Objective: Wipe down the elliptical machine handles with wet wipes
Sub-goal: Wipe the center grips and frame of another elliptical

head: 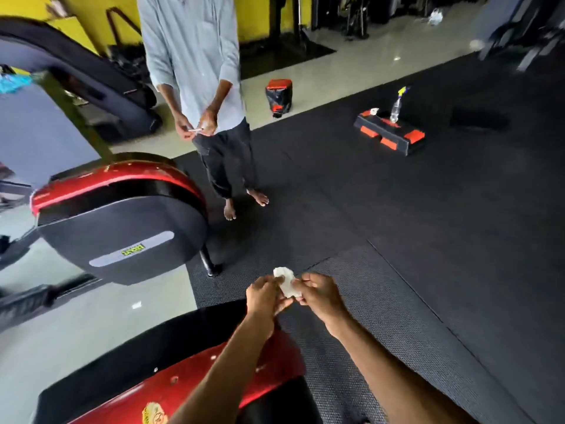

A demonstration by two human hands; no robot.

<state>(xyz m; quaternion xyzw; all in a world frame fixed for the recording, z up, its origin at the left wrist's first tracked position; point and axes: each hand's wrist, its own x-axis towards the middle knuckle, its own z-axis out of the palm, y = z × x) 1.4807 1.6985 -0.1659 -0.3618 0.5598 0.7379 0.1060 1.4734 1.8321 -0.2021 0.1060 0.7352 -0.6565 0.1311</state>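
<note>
Wipe (pixel 286 285) pinched between fingers (pixel 270 280) of left hand (pixel 264 296) and right hand (pixel 319 296); yellow label (pixel 133 250) illegible.

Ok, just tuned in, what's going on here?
The left hand and right hand pinch a crumpled white wet wipe between them, above the black floor mat, near a red-and-black machine housing. No handle is being wiped yet. A second person stands ahead, holding something small and white. A spray bottle stands on a step platform.
</note>
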